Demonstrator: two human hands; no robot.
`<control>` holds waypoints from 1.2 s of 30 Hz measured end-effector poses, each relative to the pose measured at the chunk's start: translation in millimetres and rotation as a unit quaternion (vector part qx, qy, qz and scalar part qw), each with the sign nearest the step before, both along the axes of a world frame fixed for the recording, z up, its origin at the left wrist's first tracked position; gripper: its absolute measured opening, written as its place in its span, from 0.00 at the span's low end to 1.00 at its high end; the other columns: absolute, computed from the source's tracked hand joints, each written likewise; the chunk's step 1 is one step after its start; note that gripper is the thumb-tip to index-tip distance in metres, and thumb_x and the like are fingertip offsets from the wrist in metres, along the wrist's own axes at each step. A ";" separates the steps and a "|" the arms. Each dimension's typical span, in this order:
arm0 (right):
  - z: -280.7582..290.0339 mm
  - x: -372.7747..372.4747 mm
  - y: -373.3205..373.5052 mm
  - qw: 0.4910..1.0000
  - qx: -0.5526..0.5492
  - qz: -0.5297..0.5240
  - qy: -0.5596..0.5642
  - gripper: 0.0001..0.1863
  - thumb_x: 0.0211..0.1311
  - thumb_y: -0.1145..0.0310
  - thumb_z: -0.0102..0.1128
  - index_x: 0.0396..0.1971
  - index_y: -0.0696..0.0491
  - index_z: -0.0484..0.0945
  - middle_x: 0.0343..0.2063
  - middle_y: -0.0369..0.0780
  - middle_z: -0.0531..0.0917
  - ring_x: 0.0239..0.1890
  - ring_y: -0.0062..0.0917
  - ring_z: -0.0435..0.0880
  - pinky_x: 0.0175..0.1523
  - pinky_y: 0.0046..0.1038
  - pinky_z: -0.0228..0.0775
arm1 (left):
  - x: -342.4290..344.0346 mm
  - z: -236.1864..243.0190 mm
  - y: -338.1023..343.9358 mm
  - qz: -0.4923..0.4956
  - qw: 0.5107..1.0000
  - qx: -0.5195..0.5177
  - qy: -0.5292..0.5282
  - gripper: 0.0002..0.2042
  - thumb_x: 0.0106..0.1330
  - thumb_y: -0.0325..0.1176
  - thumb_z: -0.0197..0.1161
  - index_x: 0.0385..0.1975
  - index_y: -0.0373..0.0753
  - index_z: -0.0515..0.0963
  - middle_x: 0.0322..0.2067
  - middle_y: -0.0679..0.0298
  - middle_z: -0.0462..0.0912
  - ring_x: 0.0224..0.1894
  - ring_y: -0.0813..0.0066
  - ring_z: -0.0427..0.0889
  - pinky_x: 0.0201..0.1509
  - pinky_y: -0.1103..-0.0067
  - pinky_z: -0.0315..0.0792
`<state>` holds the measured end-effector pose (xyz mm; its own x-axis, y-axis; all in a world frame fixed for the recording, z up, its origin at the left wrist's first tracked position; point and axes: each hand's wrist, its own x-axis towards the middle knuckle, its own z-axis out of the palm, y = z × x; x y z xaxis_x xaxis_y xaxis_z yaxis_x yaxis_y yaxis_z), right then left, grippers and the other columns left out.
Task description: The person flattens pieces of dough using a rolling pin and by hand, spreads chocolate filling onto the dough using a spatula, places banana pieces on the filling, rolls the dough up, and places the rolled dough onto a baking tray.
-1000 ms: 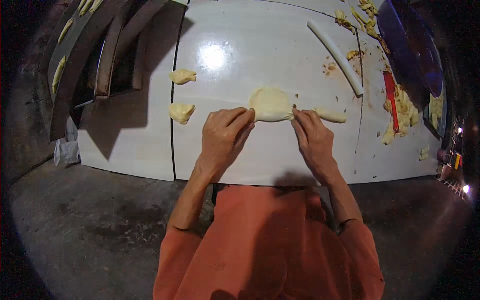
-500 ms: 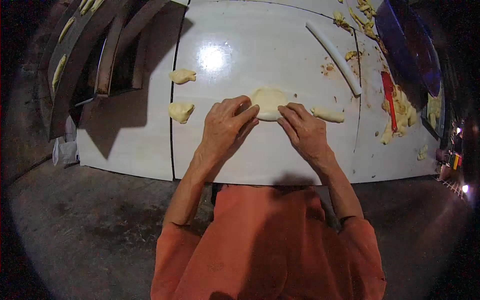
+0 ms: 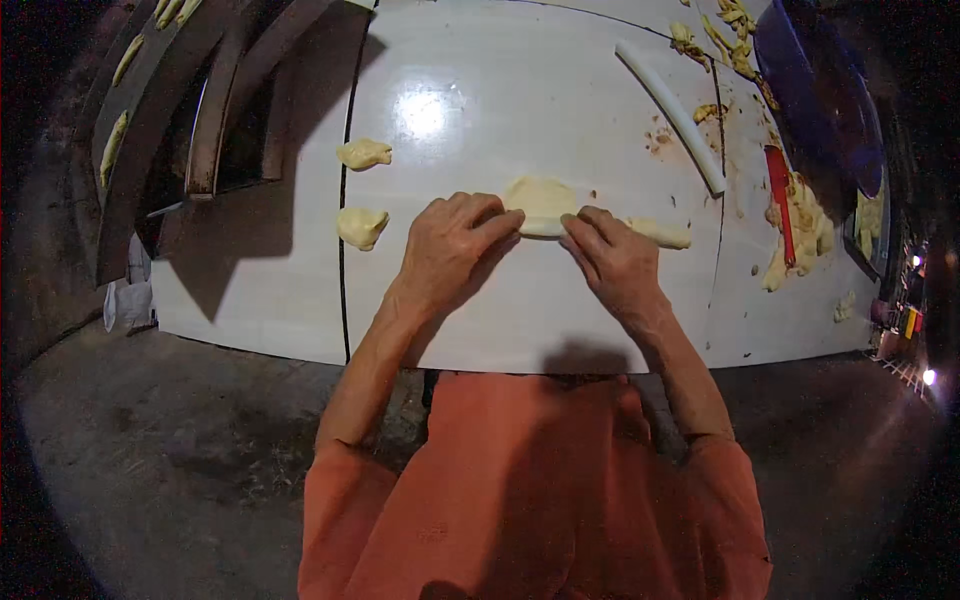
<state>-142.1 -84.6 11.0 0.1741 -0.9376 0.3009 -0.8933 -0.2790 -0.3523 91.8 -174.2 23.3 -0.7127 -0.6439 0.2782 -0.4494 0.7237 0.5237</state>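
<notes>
A flat oval of pale dough [image 3: 540, 195] lies on the white work surface [image 3: 500, 320], its near edge folded into a thick roll. My left hand [image 3: 450, 250] has its fingers curled and pressed on the left end of that rolled edge. On the right end, my right hand [image 3: 610, 260] grips the same dough with bent fingers. Just beyond my right fingers rests a rolled dough piece [image 3: 665, 233]. Two small dough lumps [image 3: 362, 228] sit apart to the left, one behind the other.
A white rod [image 3: 670, 115] lies at the back right. Further right are a red tool [image 3: 782, 205] on dough scraps [image 3: 810, 230], more scraps [image 3: 735, 30] and a purple tub [image 3: 815, 95]. Dark trays [image 3: 120, 200] with dough strips stand at the left.
My hands have shifted inward along the dough's near edge since the first frame, my left hand also slightly upward. The near edge is rolled a little further over.
</notes>
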 end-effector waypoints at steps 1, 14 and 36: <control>-1.4 -2.2 -4.8 1.000 0.002 -0.009 -0.012 0.16 0.61 0.65 0.70 0.48 0.50 0.81 0.40 0.37 0.84 0.31 0.29 0.86 0.32 0.31 0.79 | -0.6 -2.0 -1.5 0.025 1.000 0.008 -0.005 0.15 0.56 0.35 0.76 0.44 0.45 0.85 0.41 0.63 0.85 0.39 0.62 0.84 0.43 0.67 0.77; 5.0 5.3 -13.0 0.997 -0.028 -0.062 0.035 0.20 0.62 0.72 0.62 0.56 0.50 0.79 0.51 0.42 0.83 0.35 0.30 0.87 0.34 0.30 0.81 | -6.5 2.7 5.1 0.103 0.994 -0.040 0.024 0.17 0.58 0.34 0.75 0.48 0.49 0.86 0.40 0.64 0.84 0.35 0.67 0.83 0.35 0.71 0.75; 17.0 -1.4 -32.6 0.998 0.055 -0.014 0.026 0.14 0.71 0.64 0.59 0.53 0.52 0.78 0.44 0.41 0.82 0.38 0.33 0.88 0.36 0.34 0.82 | -16.0 -6.8 -14.4 0.094 0.993 -0.055 -0.036 0.17 0.65 0.38 0.69 0.54 0.46 0.81 0.47 0.62 0.79 0.48 0.62 0.78 0.46 0.65 0.70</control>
